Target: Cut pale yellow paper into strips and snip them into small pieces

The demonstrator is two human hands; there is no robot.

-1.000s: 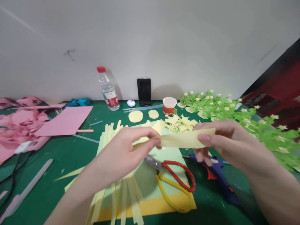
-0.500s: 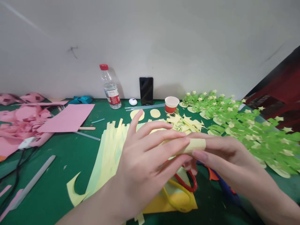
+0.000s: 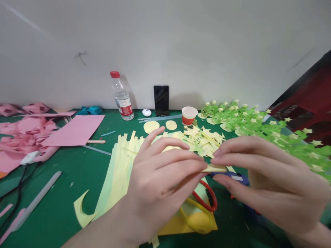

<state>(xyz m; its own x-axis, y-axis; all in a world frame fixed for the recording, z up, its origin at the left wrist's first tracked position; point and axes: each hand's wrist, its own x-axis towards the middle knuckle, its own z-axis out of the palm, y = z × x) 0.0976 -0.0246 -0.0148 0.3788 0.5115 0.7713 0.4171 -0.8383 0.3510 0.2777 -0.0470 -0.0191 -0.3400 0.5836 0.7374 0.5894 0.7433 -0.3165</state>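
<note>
My left hand (image 3: 160, 179) pinches a pale yellow paper strip (image 3: 216, 168) between thumb and fingers, its little finger raised. The strip looks edge-on, its left part hidden by my fingers. My right hand (image 3: 263, 175) is at the strip's right end: its fingertips meet or nearly meet the upper edge, while the thumb is apart below. Under my hands lie scissors with a red handle (image 3: 213, 199) and a yellow handle (image 3: 200, 222), partly covered. Behind the right thumb shows a blue tool (image 3: 239, 177), mostly hidden. Cut yellow strips (image 3: 122, 162) lie left of my left hand.
Yellow paper stars (image 3: 204, 137) are heaped near a paper cup (image 3: 189, 115). Green paper plants (image 3: 279, 144) fill the right side. A water bottle (image 3: 123, 100) and phone (image 3: 161, 100) stand at the wall. Pink paper (image 3: 74, 131) and a glue stick (image 3: 38, 199) lie left.
My right hand has loosened from the strip's end, its thumb moving down and away. The strip has turned from its flat face to its edge. My left hand has barely moved.
</note>
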